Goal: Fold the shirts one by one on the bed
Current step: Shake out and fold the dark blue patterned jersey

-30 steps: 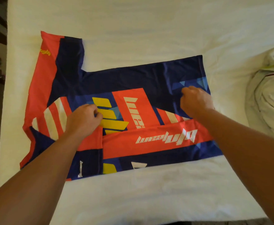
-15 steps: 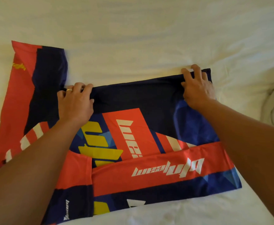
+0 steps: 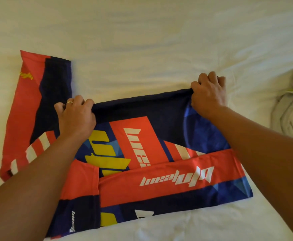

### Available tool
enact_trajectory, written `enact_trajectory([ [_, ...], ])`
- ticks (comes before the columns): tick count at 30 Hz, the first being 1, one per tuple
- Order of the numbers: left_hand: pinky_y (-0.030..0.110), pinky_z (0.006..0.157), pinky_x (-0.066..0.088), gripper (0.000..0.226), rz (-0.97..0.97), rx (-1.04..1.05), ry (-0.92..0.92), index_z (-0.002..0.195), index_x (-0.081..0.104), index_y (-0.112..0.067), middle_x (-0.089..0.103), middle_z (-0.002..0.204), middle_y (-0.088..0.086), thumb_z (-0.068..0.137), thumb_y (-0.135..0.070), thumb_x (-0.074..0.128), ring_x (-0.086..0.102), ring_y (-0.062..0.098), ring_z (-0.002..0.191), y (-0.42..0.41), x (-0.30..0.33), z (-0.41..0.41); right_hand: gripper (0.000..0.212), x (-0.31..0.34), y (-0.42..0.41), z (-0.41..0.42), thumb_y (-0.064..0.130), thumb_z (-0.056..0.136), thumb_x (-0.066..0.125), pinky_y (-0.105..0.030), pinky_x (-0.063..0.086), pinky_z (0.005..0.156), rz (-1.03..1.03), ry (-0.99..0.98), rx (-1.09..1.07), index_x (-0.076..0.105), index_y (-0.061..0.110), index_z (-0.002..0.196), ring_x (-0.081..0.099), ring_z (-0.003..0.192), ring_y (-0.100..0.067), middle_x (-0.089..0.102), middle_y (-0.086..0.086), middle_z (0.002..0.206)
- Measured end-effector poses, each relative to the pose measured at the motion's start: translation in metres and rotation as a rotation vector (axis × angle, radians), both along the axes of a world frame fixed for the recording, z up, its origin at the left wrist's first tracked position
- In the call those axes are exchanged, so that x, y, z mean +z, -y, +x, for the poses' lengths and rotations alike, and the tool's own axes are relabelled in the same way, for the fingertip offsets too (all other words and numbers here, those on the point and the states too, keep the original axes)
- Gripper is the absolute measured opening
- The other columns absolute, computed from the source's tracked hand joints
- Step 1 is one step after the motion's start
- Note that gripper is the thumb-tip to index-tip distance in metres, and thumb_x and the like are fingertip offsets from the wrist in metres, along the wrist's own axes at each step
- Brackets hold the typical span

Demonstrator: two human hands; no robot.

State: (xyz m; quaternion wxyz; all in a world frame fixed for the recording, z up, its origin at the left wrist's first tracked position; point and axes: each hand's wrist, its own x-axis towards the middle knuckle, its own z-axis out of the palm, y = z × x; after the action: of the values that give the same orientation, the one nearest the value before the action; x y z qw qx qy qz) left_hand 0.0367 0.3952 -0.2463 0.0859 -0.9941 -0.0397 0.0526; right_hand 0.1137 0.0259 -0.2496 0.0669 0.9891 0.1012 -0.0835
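Note:
A navy, red and yellow jersey [image 3: 142,153] lies flat on the white bed [image 3: 142,40], its near side folded over with white lettering showing. One sleeve [image 3: 38,105] sticks out to the far left. My left hand [image 3: 76,117], wearing a ring, grips the far edge of the jersey near the sleeve's armpit. Over at the far right corner, my right hand [image 3: 209,94] grips that same edge. The edge between both hands is bunched and slightly lifted off the sheet.
A pile of pale, crumpled clothes [image 3: 291,115] lies at the right edge of the bed. White sheet stretches beyond the jersey and along the near edge.
Both hands went from the middle of the jersey to its far edge, then curled their fingers around it. The edge now rises a little. The view has shifted closer.

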Motion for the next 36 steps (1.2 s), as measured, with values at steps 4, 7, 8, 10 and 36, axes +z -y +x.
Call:
enact_trajectory([
  [4, 0.048, 0.078, 0.026, 0.018, -0.019, -0.022, 0.064, 0.099, 0.068, -0.008, 0.055, 0.092, 0.014, 0.081, -0.004, 0.068, 0.056, 0.039, 0.086, 0.000, 0.011, -0.041, 0.022, 0.011, 0.011, -0.037, 0.012, 0.083, 0.067, -0.048, 0.034, 0.089, 0.006, -0.014, -0.050, 0.066, 0.007, 0.104, 0.045, 0.114, -0.039, 0.056, -0.015, 0.115],
  [7, 0.048, 0.076, 0.028, 0.024, -0.020, -0.058, 0.116, 0.102, 0.067, -0.010, 0.057, 0.093, 0.013, 0.078, -0.004, 0.070, 0.059, 0.038, 0.083, 0.003, 0.015, -0.081, 0.023, 0.016, 0.021, -0.077, 0.005, 0.072, 0.074, -0.049, 0.043, 0.078, 0.056, 0.008, -0.080, 0.069, 0.005, 0.094, 0.055, 0.100, -0.043, 0.059, -0.019, 0.104],
  [8, 0.047, 0.075, 0.029, 0.022, -0.022, -0.078, 0.131, 0.102, 0.066, -0.011, 0.057, 0.093, 0.012, 0.080, -0.006, 0.067, 0.059, 0.038, 0.082, 0.004, 0.015, -0.094, 0.023, 0.017, 0.025, -0.091, 0.003, 0.070, 0.074, -0.048, 0.045, 0.075, 0.069, 0.012, -0.090, 0.069, 0.005, 0.093, 0.057, 0.095, -0.043, 0.059, -0.020, 0.102],
  [10, 0.047, 0.074, 0.031, 0.019, -0.018, -0.118, 0.154, 0.098, 0.064, -0.013, 0.057, 0.090, 0.010, 0.080, -0.012, 0.060, 0.058, 0.037, 0.079, 0.006, 0.017, -0.121, 0.023, 0.020, 0.032, -0.120, 0.002, 0.073, 0.071, -0.047, 0.046, 0.073, 0.069, -0.008, -0.101, 0.068, 0.006, 0.096, 0.058, 0.093, -0.042, 0.058, -0.019, 0.102],
  [36, 0.047, 0.080, 0.033, 0.042, -0.061, -0.077, 0.101, 0.075, 0.071, -0.010, 0.054, 0.081, 0.008, 0.093, -0.042, 0.052, 0.051, 0.031, 0.080, 0.048, 0.018, -0.205, 0.040, 0.027, 0.057, -0.203, 0.042, 0.094, 0.039, -0.045, 0.044, 0.090, 0.014, -0.161, -0.204, 0.064, 0.017, 0.111, 0.051, 0.108, -0.030, 0.055, -0.009, 0.121],
])
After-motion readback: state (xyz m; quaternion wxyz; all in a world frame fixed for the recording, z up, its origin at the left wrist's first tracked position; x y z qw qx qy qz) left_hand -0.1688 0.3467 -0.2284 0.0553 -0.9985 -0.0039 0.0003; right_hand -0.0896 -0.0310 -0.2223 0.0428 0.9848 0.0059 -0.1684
